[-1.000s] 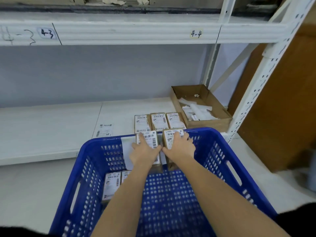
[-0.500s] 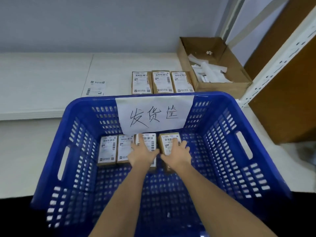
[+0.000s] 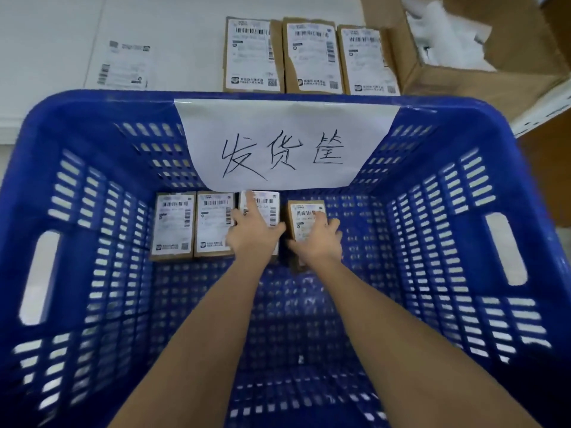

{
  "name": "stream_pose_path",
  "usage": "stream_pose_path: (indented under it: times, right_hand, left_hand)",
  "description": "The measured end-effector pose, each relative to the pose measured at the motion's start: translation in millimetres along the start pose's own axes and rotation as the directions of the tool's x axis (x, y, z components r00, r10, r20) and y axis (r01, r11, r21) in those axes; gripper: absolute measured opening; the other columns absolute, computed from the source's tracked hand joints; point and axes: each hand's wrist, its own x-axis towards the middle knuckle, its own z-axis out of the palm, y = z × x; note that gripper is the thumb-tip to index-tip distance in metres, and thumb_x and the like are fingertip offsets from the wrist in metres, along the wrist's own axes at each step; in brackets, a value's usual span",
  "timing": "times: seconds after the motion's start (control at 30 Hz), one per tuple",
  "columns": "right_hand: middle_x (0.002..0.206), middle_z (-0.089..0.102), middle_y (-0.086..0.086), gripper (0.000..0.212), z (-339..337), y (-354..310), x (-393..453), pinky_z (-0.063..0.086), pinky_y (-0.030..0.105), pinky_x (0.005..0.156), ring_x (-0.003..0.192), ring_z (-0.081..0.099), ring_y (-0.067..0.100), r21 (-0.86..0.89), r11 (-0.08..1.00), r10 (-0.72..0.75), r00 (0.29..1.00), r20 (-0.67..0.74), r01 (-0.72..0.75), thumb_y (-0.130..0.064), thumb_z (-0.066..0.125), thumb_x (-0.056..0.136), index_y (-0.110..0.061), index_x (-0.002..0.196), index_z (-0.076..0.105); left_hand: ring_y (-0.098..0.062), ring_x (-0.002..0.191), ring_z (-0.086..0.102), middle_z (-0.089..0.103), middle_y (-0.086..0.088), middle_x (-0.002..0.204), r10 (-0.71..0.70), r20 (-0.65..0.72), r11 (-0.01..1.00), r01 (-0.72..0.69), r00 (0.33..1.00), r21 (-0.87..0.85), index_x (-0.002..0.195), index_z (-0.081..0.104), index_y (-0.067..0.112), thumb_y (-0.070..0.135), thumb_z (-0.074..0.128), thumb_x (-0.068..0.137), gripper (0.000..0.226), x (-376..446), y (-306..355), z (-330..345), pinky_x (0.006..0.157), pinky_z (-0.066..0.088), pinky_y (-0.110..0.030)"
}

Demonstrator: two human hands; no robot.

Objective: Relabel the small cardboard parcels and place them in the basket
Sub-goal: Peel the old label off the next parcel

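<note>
1. I see the blue basket (image 3: 448, 168) filling most of the head view; its walls are slotted, and a white paper sign (image 3: 287, 146) with handwritten characters hangs over its far rim.
2. On the basket floor, against the far wall, four small cardboard parcels lie label-up in a row. The leftmost parcel (image 3: 173, 225) and the second parcel (image 3: 214, 223) lie side by side, touching, with no hand on them.
3. My left hand (image 3: 255, 234) rests flat on the third parcel (image 3: 265, 205); the fingers are extended, the forefinger pointing toward the far wall, the thumb spread to the right.
4. My right hand (image 3: 318, 242) grips the fourth parcel (image 3: 304, 214), fingers curled over its right edge and thumb at its left edge. This parcel stands a little apart from the third. I cannot tell whether it is fully seated on the floor.
5. Beyond the basket, on the white shelf (image 3: 61, 41), three labelled parcels (image 3: 309, 57) lie in a row, edges touching.
6. A loose label sheet (image 3: 123, 66) lies to their left.
7. An open cardboard box (image 3: 509, 78) at the right holds crumpled white paper strips (image 3: 445, 35).
</note>
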Motion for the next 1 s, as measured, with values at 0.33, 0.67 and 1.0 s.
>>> stream_pose_path:
  times: [0.33, 0.67, 1.0]
  right_hand:
    - [0.137, 0.027, 0.016, 0.080, 23, -7, 23, 0.041, 0.047, 0.094, 0.125, 0.033, 0.037, 0.045, 0.999, -0.016, 1.000, 0.022, 0.015, -0.046, 0.070, 0.079, -0.011, 0.136, 0.026]
    - [0.156, 0.014, 0.015, 0.061, 25, 19, 3, 0.025, 0.042, 0.113, 0.142, 0.018, 0.030, -0.236, 0.919, -0.342, 0.937, -0.077, 0.316, -0.035, 0.046, 0.095, -0.008, 0.146, 0.025]
    - [0.160, -0.009, 0.007, 0.065, 38, 30, -13, -0.005, 0.035, 0.118, 0.147, -0.011, 0.020, -0.449, 0.693, -0.517, 0.823, 0.236, 0.564, -0.029, 0.032, 0.101, -0.006, 0.151, -0.002]
  left_hand:
    - [-0.037, 0.117, 0.048, 0.024, -0.020, 0.147, -0.033, -0.052, 0.999, 0.032, 0.998, -0.002, 0.153, -0.005, 0.022, 0.069, 0.054, 0.082, 0.103, 15, 2, 9, 0.073, 0.046, -0.041]
    - [-0.037, 0.131, 0.039, 0.034, -0.024, 0.147, 0.182, -0.238, 0.983, -0.173, 0.954, 0.058, 0.151, 0.021, 0.004, 0.058, 0.034, 0.094, 0.079, -3, -29, 28, 0.105, 0.033, -0.045]
    - [-0.035, 0.127, 0.051, 0.054, -0.023, 0.135, 0.542, -0.127, 0.805, -0.470, 0.831, 0.362, 0.133, 0.054, 0.002, 0.037, 0.030, 0.094, 0.058, -22, -52, 46, 0.105, 0.041, -0.048]
